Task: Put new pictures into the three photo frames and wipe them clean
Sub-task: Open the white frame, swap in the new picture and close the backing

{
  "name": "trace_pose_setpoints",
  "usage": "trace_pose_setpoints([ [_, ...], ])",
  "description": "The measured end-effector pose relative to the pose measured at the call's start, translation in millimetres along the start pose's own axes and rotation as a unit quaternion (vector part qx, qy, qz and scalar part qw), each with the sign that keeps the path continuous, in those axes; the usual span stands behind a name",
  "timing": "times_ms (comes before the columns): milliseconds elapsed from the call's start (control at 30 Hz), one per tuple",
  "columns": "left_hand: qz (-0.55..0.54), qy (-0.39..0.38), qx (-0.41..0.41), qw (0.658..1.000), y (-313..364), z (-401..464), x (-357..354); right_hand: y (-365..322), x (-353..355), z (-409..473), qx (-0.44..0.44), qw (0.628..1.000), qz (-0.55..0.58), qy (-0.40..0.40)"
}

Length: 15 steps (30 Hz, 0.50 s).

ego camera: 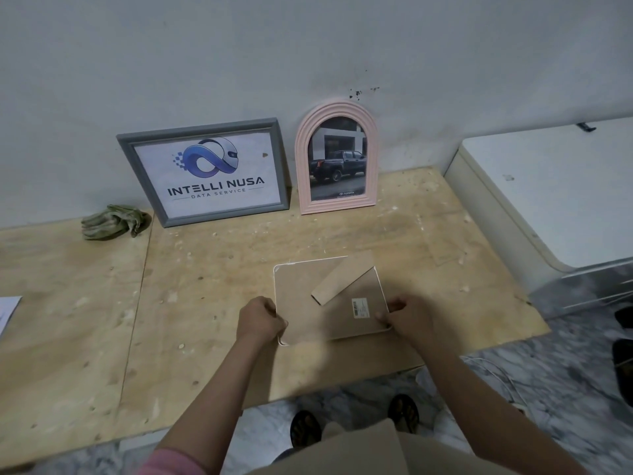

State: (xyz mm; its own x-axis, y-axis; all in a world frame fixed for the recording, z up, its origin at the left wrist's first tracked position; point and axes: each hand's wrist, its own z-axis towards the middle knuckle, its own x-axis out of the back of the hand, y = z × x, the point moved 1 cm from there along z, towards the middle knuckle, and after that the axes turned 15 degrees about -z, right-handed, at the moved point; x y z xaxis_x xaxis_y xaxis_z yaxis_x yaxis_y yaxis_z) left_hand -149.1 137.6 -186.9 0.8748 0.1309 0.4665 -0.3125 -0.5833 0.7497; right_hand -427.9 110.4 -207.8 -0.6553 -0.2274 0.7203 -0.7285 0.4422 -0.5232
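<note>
A white photo frame (pixel 301 289) lies face down on the plywood sheet (pixel 205 303), its brown backing board and fold-out stand facing up. My left hand (pixel 262 320) grips its near left corner. My right hand (pixel 406 315) holds its near right corner, fingers on the backing by a small label. A grey frame (pixel 205 173) with a logo print leans on the wall. Beside it on the right stands a pink arched frame (pixel 337 159) holding a pickup-truck picture. A crumpled green cloth (pixel 114 221) lies left of the grey frame.
A white appliance or box (pixel 548 186) stands at the right, against the wall. A sheet of paper (pixel 8 310) pokes in at the left edge. Marble floor and my sandalled feet (pixel 356 419) show below the plywood edge.
</note>
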Motion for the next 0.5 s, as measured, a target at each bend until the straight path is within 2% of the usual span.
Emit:
trace_pose_setpoints([
  [200,0.08,-0.013,-0.026,0.996,8.4,0.1,-3.3,-2.2,6.3,3.2,0.023,1.0,-0.012,-0.014],
  [400,0.102,-0.026,-0.039,0.994,0.8,-3.0,-7.3,0.7,3.9,2.7,0.041,0.999,-0.032,-0.01],
  [500,0.11,-0.047,-0.027,0.992,0.6,-4.4,-7.1,-1.1,6.4,3.4,0.052,0.995,-0.078,-0.017],
])
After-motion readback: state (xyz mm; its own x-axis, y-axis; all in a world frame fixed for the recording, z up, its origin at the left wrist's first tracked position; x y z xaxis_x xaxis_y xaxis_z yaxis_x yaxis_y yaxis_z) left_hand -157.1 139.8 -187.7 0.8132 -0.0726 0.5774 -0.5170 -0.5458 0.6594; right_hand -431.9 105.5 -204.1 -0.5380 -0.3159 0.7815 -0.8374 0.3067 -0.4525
